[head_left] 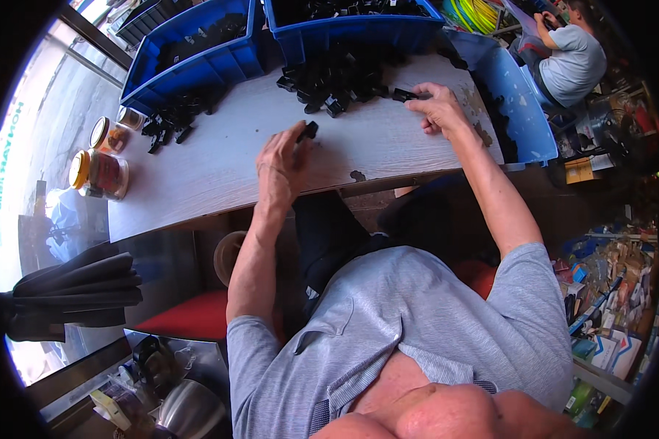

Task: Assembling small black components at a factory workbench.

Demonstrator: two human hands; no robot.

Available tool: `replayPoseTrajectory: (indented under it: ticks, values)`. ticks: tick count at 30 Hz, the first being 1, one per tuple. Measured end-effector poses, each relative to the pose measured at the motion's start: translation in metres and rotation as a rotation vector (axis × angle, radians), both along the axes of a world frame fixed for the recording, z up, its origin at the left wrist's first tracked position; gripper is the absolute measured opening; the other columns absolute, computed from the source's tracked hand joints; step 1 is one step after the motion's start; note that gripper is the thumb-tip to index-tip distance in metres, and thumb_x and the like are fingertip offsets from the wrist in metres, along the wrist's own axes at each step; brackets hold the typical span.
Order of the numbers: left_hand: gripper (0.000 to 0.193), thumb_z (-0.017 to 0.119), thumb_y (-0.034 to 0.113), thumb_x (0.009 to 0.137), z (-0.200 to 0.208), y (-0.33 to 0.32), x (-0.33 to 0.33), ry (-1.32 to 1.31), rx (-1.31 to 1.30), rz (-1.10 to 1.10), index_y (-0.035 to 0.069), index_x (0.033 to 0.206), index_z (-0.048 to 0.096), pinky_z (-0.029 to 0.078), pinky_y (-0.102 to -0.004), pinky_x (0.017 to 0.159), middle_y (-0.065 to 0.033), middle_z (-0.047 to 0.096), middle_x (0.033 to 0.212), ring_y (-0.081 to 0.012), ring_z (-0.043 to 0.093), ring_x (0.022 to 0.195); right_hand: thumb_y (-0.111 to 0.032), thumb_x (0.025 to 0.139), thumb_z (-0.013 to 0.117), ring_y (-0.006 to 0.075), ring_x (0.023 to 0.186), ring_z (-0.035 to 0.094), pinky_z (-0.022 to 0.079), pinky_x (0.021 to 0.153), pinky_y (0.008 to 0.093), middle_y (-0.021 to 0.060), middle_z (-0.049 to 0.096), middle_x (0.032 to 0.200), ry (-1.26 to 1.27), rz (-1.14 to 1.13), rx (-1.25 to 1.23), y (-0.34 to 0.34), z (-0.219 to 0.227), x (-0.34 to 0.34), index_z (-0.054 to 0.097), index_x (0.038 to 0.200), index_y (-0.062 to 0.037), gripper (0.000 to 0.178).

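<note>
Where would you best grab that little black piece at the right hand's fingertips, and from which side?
Probably the exposed left end of the black piece, coming from the left: it sticks out that way beyond the right hand, which partly covers its other end.

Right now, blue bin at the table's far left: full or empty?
Partly full: black parts lie in the blue bin, leaving some of its upper inside bare.
</note>
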State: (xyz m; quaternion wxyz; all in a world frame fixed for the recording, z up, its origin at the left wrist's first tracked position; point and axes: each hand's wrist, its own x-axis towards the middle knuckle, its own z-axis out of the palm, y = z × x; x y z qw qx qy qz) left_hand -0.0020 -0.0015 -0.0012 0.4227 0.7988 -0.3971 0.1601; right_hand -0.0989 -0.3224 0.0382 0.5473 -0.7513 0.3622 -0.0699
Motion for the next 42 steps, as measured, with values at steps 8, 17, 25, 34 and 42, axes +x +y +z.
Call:
replayPoseTrajectory:
  ticks: [8, 17, 25, 34, 42]
  values:
    - [0.029, 0.070, 0.000, 0.088, 0.001, -0.044, -0.023, 0.012, -0.161, -0.130, 0.004, 0.117, 0.069, 0.058, -0.0354, 0.068, -0.0132, 0.072, 0.098, -0.0283, 0.070, 0.084, -0.015, 0.079, 0.081, 0.0106, 0.046, 0.054, 0.049, 0.042, 0.0280, 0.0037, 0.063, 0.070, 0.060, 0.099, -0.074, 0.018, 0.001, -0.008, 0.068, 0.118, -0.0075, 0.042]
    - [0.031, 0.067, 0.006, 0.085, 0.004, -0.103, -0.023, -0.111, 0.102, -0.239, 0.009, 0.115, 0.071, 0.055, -0.0398, 0.088, -0.0113, 0.073, 0.108, -0.0322, 0.068, 0.098, -0.010, 0.081, 0.071, 0.0112, 0.048, 0.053, 0.046, 0.042, 0.0279, 0.0015, 0.059, 0.064, 0.023, 0.313, -0.004, 0.031, -0.005, -0.017, 0.068, 0.111, -0.0073, 0.030]
    - [0.034, 0.066, 0.002, 0.085, 0.001, -0.114, -0.014, -0.110, 0.099, -0.343, 0.010, 0.117, 0.070, 0.055, -0.0398, 0.089, -0.0116, 0.072, 0.113, -0.0326, 0.068, 0.102, -0.006, 0.082, 0.066, 0.0093, 0.044, 0.050, 0.039, 0.038, 0.0251, 0.0002, 0.056, 0.060, 0.001, 0.271, -0.057, 0.037, -0.004, -0.017, 0.068, 0.112, -0.0067, 0.030]
    - [0.044, 0.068, 0.001, 0.081, -0.006, -0.117, -0.012, -0.160, 0.162, -0.366, 0.010, 0.124, 0.068, 0.054, -0.0401, 0.092, -0.0107, 0.071, 0.117, -0.0313, 0.068, 0.104, -0.008, 0.081, 0.070, 0.0101, 0.047, 0.054, 0.046, 0.040, 0.0255, 0.0023, 0.061, 0.064, 0.013, 0.325, -0.044, 0.031, 0.000, -0.018, 0.069, 0.115, -0.0057, 0.034]
    - [0.050, 0.066, 0.006, 0.084, 0.006, -0.108, -0.028, -0.232, 0.349, -0.325, 0.012, 0.133, 0.063, 0.046, -0.0448, 0.100, -0.0081, 0.065, 0.131, -0.0304, 0.060, 0.121, -0.004, 0.082, 0.066, 0.0082, 0.043, 0.048, 0.039, 0.039, 0.0253, -0.0031, 0.050, 0.059, -0.017, 0.313, -0.009, 0.033, 0.000, -0.021, 0.067, 0.112, -0.0057, 0.030]
